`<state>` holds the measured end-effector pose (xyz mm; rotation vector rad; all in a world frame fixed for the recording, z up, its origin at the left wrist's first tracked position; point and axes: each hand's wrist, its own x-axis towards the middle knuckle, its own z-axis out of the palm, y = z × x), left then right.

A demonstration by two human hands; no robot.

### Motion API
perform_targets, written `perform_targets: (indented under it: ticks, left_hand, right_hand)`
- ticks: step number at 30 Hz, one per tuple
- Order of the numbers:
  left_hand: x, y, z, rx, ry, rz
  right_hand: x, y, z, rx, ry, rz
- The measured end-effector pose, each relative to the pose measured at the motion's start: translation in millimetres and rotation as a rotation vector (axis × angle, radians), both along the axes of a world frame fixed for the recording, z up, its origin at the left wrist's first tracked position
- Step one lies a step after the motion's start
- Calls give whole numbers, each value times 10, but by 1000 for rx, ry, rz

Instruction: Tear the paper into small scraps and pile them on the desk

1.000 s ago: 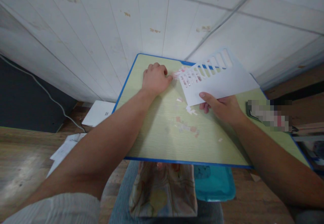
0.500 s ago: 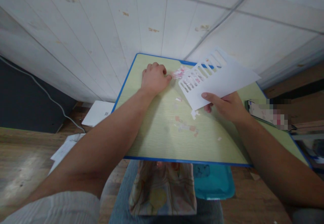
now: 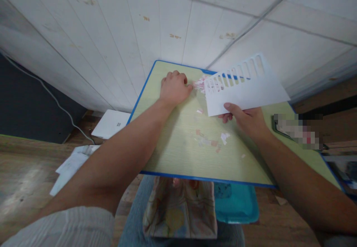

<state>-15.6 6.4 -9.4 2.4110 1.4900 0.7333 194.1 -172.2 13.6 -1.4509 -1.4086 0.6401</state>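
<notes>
A white card (image 3: 248, 90) with a row of graduated slots cut along one edge is pinched in my right hand (image 3: 245, 118), thumb on top and fingers beneath. It is held tilted over the table's right half, and scraps show through its smaller slots. My left hand (image 3: 175, 87) rests on the tabletop to the left, its fingers loosely bent and the thumb apart from them, nothing visible in it. Just right of its thumb lies a small heap of pink and white paper scraps (image 3: 198, 84), partly behind the card. White bits (image 3: 224, 138) and orange-pink bits (image 3: 214, 143) are scattered nearer me.
The pale table (image 3: 173, 154) has a blue rim and stands against a white plank wall (image 3: 134, 23). A phone (image 3: 295, 131), partly pixelated, lies at the right edge. Below the front edge are a patterned fabric bag (image 3: 180, 217) and a teal tray (image 3: 240, 206).
My right hand has turned the slotted card, its slotted end swinging right and its lower corner lifting off the white scraps. My left hand stays in place on the table; the whole view shifts slightly.
</notes>
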Motion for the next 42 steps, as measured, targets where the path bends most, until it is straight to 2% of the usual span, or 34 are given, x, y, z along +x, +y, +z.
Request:
perform_targets:
  ticks: [5, 9, 12, 18, 29, 36, 42]
  left_hand:
    - [-2, -20, 6, -5, -23, -5]
    - [3, -25, 6, 2, -23, 2]
    - [5, -15, -4, 14, -29, 4]
    - [1, -4, -14, 21, -39, -11]
    - [3, -18, 1, -1, -37, -9]
    - [-14, -26, 2, 8, -26, -17]
    - [-13, -37, 22, -6, -24, -15]
  right_hand:
    - [-57, 28, -64, 11, -150, -42]
    - [-70, 47, -66, -27, -222, -11]
    - [-31, 56, -64, -78, -227, -13]
    - [47, 36, -36, -67, -254, -6]
    - [16, 6, -38, -74, -284, 0]
    - [-105, -75, 29, -98, -269, 81]
    - [-70, -101, 28, -81, -249, 48]
